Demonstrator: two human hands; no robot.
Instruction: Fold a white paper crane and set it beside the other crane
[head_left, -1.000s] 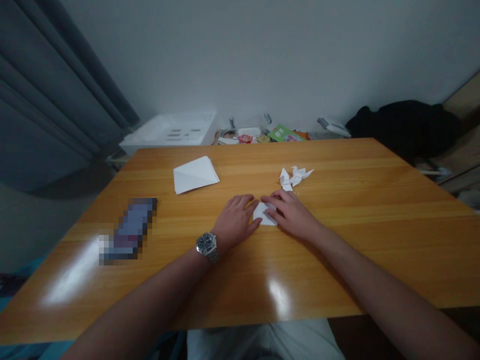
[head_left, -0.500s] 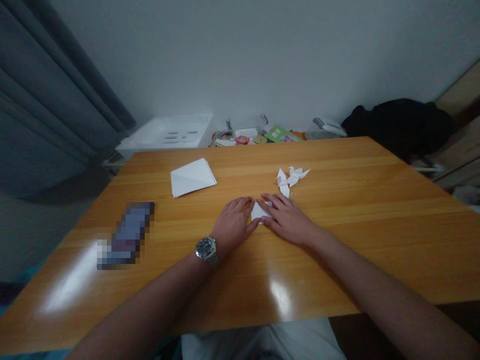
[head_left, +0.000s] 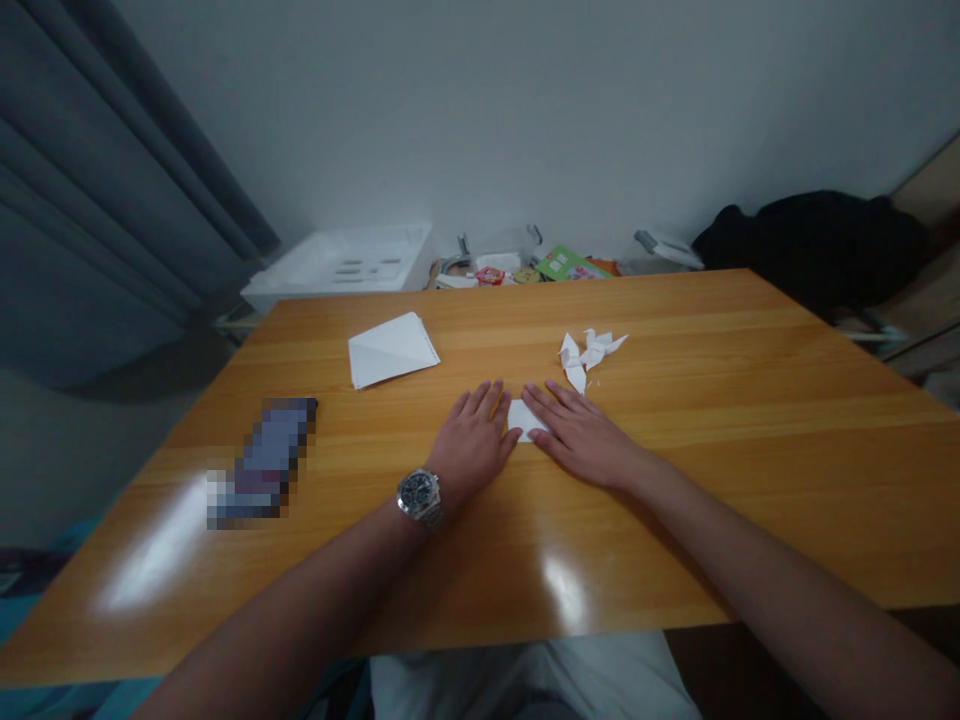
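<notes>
A small folded piece of white paper [head_left: 524, 419] lies flat on the wooden table, between my two hands. My left hand [head_left: 474, 432], with a metal watch on its wrist, rests flat along the paper's left edge, its thumb tip at the near corner. From the right, my right hand [head_left: 581, 430] lies flat with its fingers stretched over the paper's right part, hiding that side. Just beyond the right fingertips sit folded white paper birds [head_left: 592, 352], with tiny paper scraps beside them.
A stack of white sheets [head_left: 394, 350] lies at the back left of the table [head_left: 675, 350]. A blurred-out phone-like object [head_left: 270, 455] is on the left. Behind the far edge are a white tray [head_left: 345, 262], a green booklet [head_left: 568, 264] and a black cloth [head_left: 814, 245].
The left fingers have straightened and spread from a more bent pose. More of the paper shows, now four-sided rather than pointed. The whole view has shifted slightly.
</notes>
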